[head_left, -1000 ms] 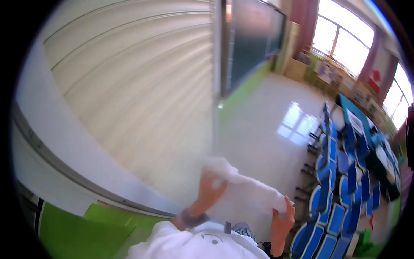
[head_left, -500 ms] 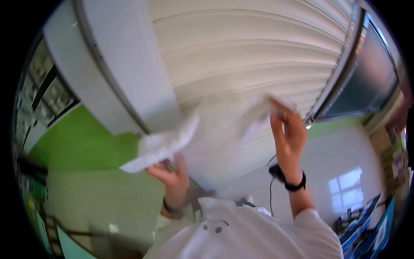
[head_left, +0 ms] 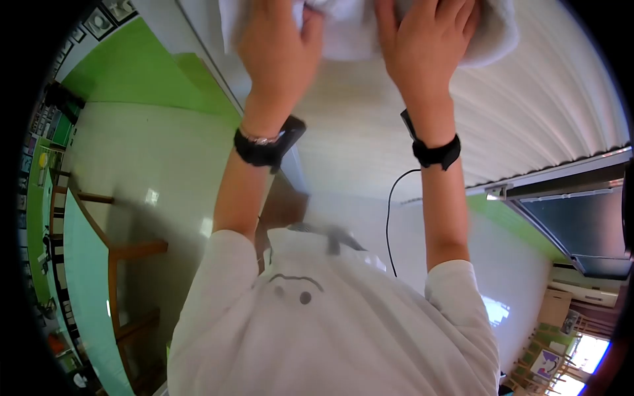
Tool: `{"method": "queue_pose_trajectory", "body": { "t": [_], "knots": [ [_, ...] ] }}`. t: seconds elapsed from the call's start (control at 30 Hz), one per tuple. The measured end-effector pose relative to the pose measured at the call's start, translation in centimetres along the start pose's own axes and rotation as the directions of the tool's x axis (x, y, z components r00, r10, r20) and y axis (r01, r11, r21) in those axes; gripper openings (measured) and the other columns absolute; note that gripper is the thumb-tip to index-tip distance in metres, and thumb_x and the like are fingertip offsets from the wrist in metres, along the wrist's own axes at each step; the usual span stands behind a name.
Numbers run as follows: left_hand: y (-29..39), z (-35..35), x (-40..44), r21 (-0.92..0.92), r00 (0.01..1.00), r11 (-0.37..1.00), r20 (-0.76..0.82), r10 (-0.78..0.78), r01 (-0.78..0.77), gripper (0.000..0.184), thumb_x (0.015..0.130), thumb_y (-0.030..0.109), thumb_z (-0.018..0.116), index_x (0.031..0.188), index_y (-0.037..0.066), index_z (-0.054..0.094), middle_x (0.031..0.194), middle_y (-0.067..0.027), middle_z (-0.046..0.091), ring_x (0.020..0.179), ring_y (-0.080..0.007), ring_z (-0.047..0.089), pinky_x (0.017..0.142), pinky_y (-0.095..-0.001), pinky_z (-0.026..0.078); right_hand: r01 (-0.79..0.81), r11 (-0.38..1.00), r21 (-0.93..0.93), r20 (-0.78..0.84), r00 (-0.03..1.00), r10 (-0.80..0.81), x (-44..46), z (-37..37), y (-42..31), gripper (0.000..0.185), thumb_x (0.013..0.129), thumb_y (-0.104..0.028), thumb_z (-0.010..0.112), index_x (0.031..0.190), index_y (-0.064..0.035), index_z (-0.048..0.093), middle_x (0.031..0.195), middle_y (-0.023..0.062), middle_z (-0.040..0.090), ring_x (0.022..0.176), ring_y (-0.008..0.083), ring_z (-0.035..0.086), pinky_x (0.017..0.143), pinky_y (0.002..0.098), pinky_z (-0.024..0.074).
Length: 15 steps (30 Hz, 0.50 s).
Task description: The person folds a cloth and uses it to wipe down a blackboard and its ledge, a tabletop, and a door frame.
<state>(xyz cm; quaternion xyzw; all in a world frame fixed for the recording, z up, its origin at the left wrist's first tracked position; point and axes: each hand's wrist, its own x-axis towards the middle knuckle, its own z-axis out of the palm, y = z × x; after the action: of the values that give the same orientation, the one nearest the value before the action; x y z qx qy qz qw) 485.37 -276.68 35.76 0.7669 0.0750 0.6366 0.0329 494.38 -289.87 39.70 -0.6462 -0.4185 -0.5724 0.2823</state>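
Observation:
Both arms reach up to the top edge of the head view, in front of a cream slatted panel (head_left: 528, 99). My left hand (head_left: 281, 49) is on a white cloth (head_left: 350, 39), its thumb bent against the fabric. To the right, my right hand (head_left: 426, 49) lies over the same cloth with its thumb apart from the fingers. The fingertips of both hands are cut off by the frame's top or hidden in the cloth. Black bands are round both wrists.
At the left is a light-topped table (head_left: 86, 290) with wooden legs, near a green wall section (head_left: 125, 72). A black cable (head_left: 389, 224) hangs below the right wrist. The dark board (head_left: 581, 218) is at the right.
Both hands have moved up to the frame's top with the cloth, which was spread and blurred between them. The view has turned, bringing the table in at the left.

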Motion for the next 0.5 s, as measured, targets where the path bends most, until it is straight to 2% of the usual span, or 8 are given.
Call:
{"method": "queue_pose_trajectory", "body": {
  "t": [0.1,0.13,0.23,0.3,0.33,0.4,0.43,0.5],
  "knots": [
    [-1.3,2.4,-9.1,0.176,0.998,0.984,0.057,0.014,-0.023,0.049,0.083,0.002,0.063,0.129,-0.004,0.047,0.119,-0.0281,0.056,0.106,-0.0428,0.059,0.087,-0.041,0.049,-0.02,1.0,-0.023,0.029,0.999,0.021,-8.4,0.8,2.5,0.069,0.086,-0.024,0.066,0.139,0.0089,0.038,0.15,0.0287,0.03,0.138,0.0468,0.03,0.112,0.0556,0.0254],
    [-0.2,2.9,-9.4,-0.067,0.999,0.998,0.025,0.02,-0.018,0.046,0.077,0.01,0.069,0.121,0.009,0.058,0.091,-0.0151,0.057,0.075,-0.033,0.058,0.065,-0.0432,0.046,-0.044,0.996,-0.077,0.037,0.998,0.047,-11.0,0.6,2.5,0.066,0.084,-0.025,0.074,0.136,0.0047,0.046,0.143,0.0231,0.035,0.131,0.0421,0.04,0.102,0.0532,0.0374],
    [0.9,3.1,-16.0,0.012,0.951,0.999,0.306,-0.044,0.042,0.044,0.077,0.011,0.069,0.119,0.009,0.057,0.091,-0.0165,0.056,0.079,-0.0335,0.059,0.065,-0.0442,0.047,-0.219,0.976,-0.021,0.139,0.966,0.219,-21.2,0.0,3.1,0.057,0.078,-0.018,0.075,0.131,-0.0065,0.056,0.14,0.0177,0.044,0.124,0.037,0.048,0.099,0.0441,0.0422],
    [2.1,3.2,-20.3,0.056,0.894,0.997,0.442,-0.075,0.056,0.041,0.078,0.011,0.069,0.117,0.009,0.057,0.092,-0.0164,0.055,0.083,-0.0346,0.06,0.065,-0.044,0.049,-0.243,0.969,-0.044,0.223,0.943,0.246,-28.7,-0.9,3.6,0.048,0.077,-0.019,0.074,0.122,-0.0084,0.061,0.139,0.0174,0.045,0.124,0.0346,0.049,0.096,0.0446,0.0437],
    [2.7,3.2,-22.3,0.077,0.854,0.995,0.512,-0.09,0.059,0.04,0.079,0.012,0.068,0.117,0.009,0.057,0.092,-0.0164,0.055,0.084,-0.0351,0.06,0.065,-0.0439,0.049,-0.243,0.968,-0.055,0.289,0.925,0.249,-31.6,-1.4,3.9,0.045,0.078,-0.018,0.074,0.12,-0.0076,0.062,0.139,0.0177,0.046,0.125,0.0353,0.049,0.096,0.0454,0.0436],
    [4.0,3.9,-25.4,0.062,0.751,0.973,0.626,-0.211,0.222,0.037,0.08,0.012,0.067,0.116,0.009,0.057,0.095,-0.016,0.055,0.083,-0.0354,0.061,0.065,-0.0439,0.05,-0.243,0.968,-0.068,0.434,0.866,0.248,-35.6,-2.7,4.6,0.04,0.078,-0.017,0.073,0.115,-0.0061,0.063,0.139,0.0183,0.046,0.126,0.0366,0.048,0.097,0.047,0.0436],
    [4.6,4.4,-26.8,0.066,0.691,0.951,0.671,-0.267,0.303,0.036,0.081,0.012,0.066,0.116,0.01,0.057,0.096,-0.0159,0.055,0.083,-0.0356,0.061,0.065,-0.0439,0.05,-0.292,0.954,-0.066,0.473,0.833,0.288,-37.1,-3.2,4.8,0.039,0.079,-0.016,0.073,0.115,-0.0052,0.063,0.138,0.0187,0.047,0.127,0.037,0.048,0.098,0.0479,0.0434],
    [4.7,4.4,-26.9,0.04,0.692,0.932,0.658,-0.296,0.36,0.035,0.084,0.012,0.064,0.118,0.011,0.058,0.099,-0.0153,0.056,0.08,-0.0352,0.063,0.065,-0.0439,0.052,-0.38,0.923,-0.062,0.541,0.764,0.351,-37.9,-3.7,4.7,0.037,0.08,-0.015,0.073,0.114,-0.0036,0.064,0.137,0.0194,0.047,0.129,0.0378,0.047,0.1,0.0497,0.043]
  ]
}}
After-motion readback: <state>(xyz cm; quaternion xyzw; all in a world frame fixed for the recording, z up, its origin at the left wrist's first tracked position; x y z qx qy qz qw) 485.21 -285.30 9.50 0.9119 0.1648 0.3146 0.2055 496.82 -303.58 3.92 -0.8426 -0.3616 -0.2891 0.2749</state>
